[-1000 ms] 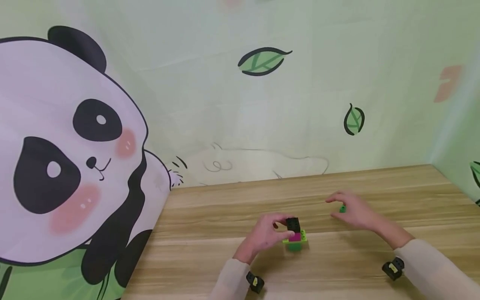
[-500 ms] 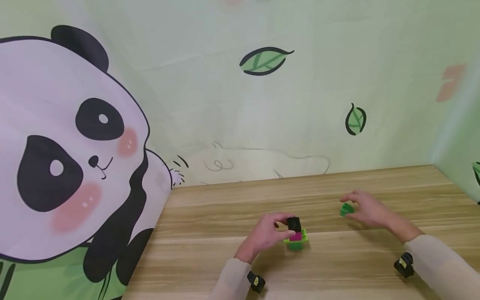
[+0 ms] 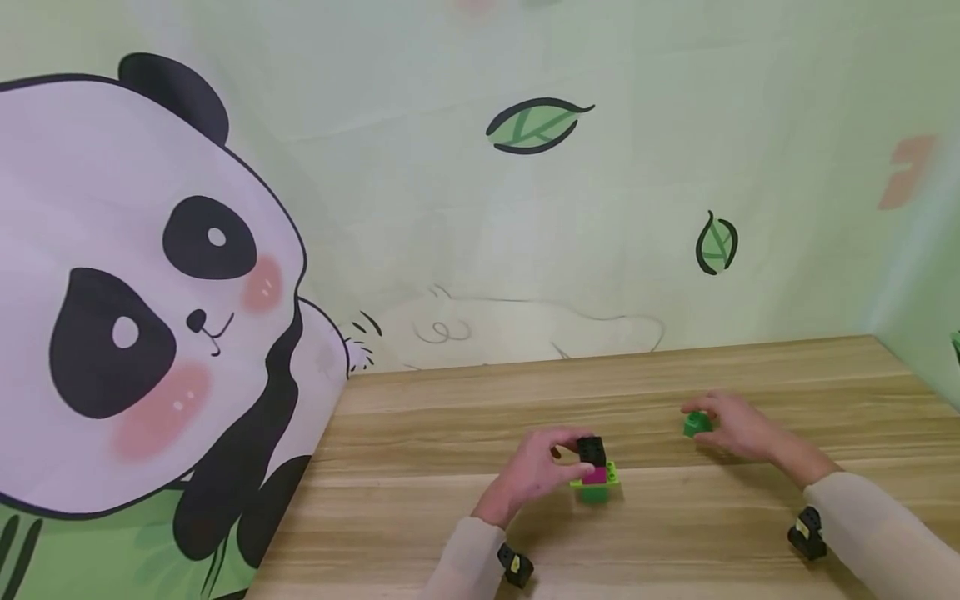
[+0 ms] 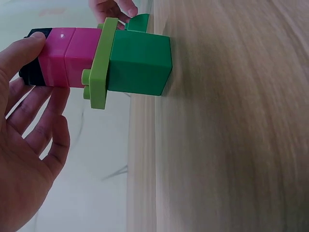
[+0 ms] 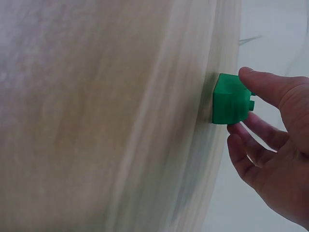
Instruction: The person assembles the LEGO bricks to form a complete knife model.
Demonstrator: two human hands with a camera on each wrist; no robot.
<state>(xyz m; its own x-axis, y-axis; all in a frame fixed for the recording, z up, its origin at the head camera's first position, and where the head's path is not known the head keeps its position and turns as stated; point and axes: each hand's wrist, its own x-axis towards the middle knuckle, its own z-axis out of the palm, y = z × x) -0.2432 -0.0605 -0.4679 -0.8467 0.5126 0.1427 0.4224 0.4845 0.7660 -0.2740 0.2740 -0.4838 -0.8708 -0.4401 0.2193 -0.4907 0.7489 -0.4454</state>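
Note:
My left hand grips the black brick at the top of an upright stack, thumb and fingers around its sides. Below the black brick come magenta bricks, a lime green studded plate and a green block standing on the table. Farther back and to the right, my right hand pinches a small green brick with a slanted side. Its thumb lies on one side and the fingers on the other, and the brick's base is at the tabletop, studs facing up.
The wooden table ends at the back against a pale green printed cloth with leaves. A large panda print hangs along the left side. Small black camera units sit at both wrists.
My right hand has shifted a little to the right, and the green brick, mostly hidden before, now shows between thumb and fingers. My left hand keeps its hold on the stack's black brick.

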